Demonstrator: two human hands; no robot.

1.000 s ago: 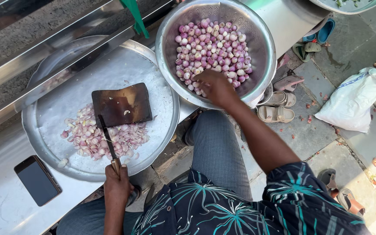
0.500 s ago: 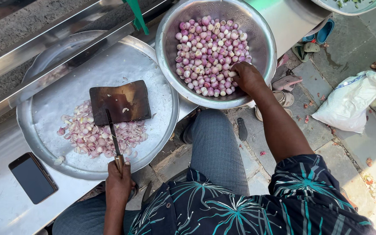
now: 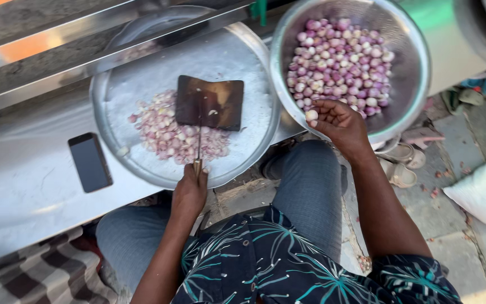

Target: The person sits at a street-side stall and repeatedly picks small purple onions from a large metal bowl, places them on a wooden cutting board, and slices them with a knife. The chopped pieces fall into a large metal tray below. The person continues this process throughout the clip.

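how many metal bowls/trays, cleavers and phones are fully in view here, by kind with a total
metal bowl of whole shallots: 1
round metal tray with chopped shallots: 1
cleaver, handle in left hand: 1
black phone: 1
total: 4
right hand holds one shallot, not tallied

Pink-purple shallots (image 3: 338,62) fill the silver bowl (image 3: 412,84), paler pink chopped bits (image 3: 170,132) beside a dark brown cleaver (image 3: 209,102). Black phone (image 3: 89,162) left of it, navy shirt (image 3: 288,264) with teal-white palm print, checked brown cloth (image 3: 46,276).
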